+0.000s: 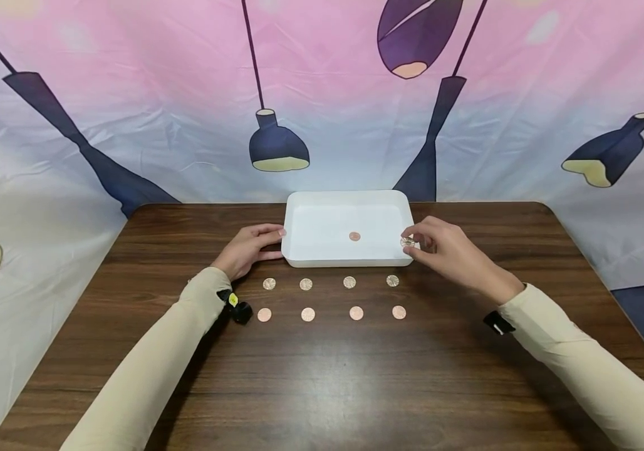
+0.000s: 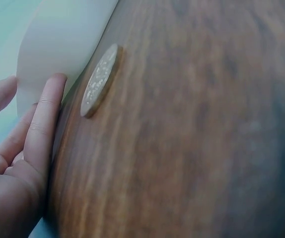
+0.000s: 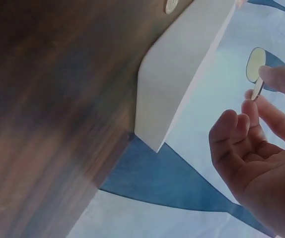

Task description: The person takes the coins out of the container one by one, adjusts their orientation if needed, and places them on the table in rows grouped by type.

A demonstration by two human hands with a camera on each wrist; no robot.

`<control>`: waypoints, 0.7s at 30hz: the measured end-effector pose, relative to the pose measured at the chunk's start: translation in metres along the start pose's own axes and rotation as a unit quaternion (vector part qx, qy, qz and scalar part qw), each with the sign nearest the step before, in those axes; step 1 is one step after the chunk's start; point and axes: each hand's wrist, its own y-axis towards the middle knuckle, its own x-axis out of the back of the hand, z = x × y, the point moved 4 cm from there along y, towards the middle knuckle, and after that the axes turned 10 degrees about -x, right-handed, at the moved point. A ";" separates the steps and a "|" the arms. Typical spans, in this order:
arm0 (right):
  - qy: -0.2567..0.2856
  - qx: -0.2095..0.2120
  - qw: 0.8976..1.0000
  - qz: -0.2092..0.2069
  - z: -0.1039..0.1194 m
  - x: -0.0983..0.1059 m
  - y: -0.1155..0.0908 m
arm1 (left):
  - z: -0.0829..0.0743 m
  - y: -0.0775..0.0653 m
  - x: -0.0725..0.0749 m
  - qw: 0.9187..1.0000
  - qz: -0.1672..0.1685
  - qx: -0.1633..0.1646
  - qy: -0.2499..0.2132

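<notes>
A white rectangular tray [image 1: 322,263] stands at the table's far edge, with one copper-coloured coin [image 1: 354,237] lying inside. My left hand [image 1: 245,249] rests against the tray's left side, its fingers extended along the wall. Over the tray's right front corner, my right hand [image 1: 450,252] pinches a shiny coin [image 3: 257,89] between thumb and fingertip. In the right wrist view that coin is seen nearly edge-on, above the tray wall [image 3: 182,69]. A pale metallic coin [image 2: 102,82] lies close to the left fingers in the left wrist view.
In front of the tray, several pale metallic coins [image 1: 306,284] form one row. Several copper-coloured coins [image 1: 307,314] make a second row nearer me. Behind the wooden table [image 1: 322,382] hangs a cloth [image 1: 198,138] printed with lamps.
</notes>
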 end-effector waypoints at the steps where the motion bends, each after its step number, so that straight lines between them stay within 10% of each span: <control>1: 0.000 0.002 1.000 -0.004 -0.001 0.000 -0.003 | 0.000 0.000 0.000 1.000 0.000 0.000 0.000; 21: -0.053 -0.053 0.993 0.093 -0.044 -0.017 -0.042 | 0.000 0.000 0.002 1.000 0.000 0.006 -0.002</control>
